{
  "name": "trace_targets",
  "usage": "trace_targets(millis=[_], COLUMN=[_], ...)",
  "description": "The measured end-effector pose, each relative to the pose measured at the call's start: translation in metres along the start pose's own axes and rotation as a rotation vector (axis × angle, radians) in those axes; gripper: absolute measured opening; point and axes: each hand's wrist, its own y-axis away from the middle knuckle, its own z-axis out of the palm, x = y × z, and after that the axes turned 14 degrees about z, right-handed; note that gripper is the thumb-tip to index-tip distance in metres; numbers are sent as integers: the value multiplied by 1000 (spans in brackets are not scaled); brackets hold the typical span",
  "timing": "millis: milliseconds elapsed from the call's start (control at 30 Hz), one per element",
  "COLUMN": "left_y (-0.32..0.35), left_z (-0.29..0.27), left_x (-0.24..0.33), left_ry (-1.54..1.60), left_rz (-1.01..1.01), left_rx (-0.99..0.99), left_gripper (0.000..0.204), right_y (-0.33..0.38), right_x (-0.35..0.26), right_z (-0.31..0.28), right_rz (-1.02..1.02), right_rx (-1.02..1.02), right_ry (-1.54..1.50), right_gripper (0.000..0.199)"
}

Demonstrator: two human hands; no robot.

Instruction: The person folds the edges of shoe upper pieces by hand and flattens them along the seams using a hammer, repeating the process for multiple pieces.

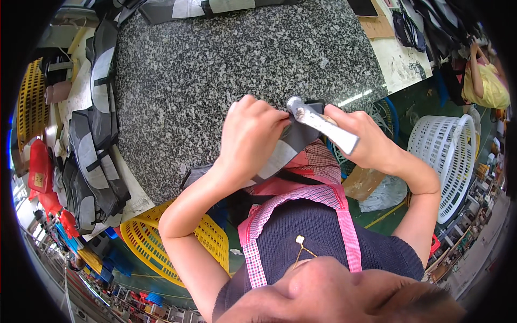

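Observation:
My left hand (252, 134) pinches a grey and white fabric piece (293, 146) at the near edge of a speckled granite table (215, 70). My right hand (360, 139) grips a metal hammer (322, 123) by its pale handle, with its head just above the fabric next to my left fingers. The fabric hangs down over my pink checked apron (318, 177). A black strap of the piece shows under the hammer head.
A stack of grey and black fabric pieces (91, 151) lies along the table's left side. A yellow plastic basket (156, 242) stands below left, a white basket (447, 156) at the right. Another person in yellow (487, 81) is at the far right.

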Motion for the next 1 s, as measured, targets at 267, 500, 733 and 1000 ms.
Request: trace_targets(millis=[267, 500, 733, 1000], left_y=[11, 14, 14, 36], left_z=[5, -9, -13, -3], left_x=[14, 6, 10, 19], left_ry=[-251, 11, -97, -22], left_rz=[148, -81, -4, -34], left_rx=[-12, -50, -57, 14], left_gripper=[14, 10, 11, 16], right_y=[-1, -12, -1, -7], right_x=[-17, -13, -16, -18], right_z=[-12, -12, 3, -7], right_rz=[-248, 7, -52, -16], right_rx=[186, -60, -39, -54], right_ry=[-24, 63, 134, 128], right_gripper=[18, 20, 17, 18])
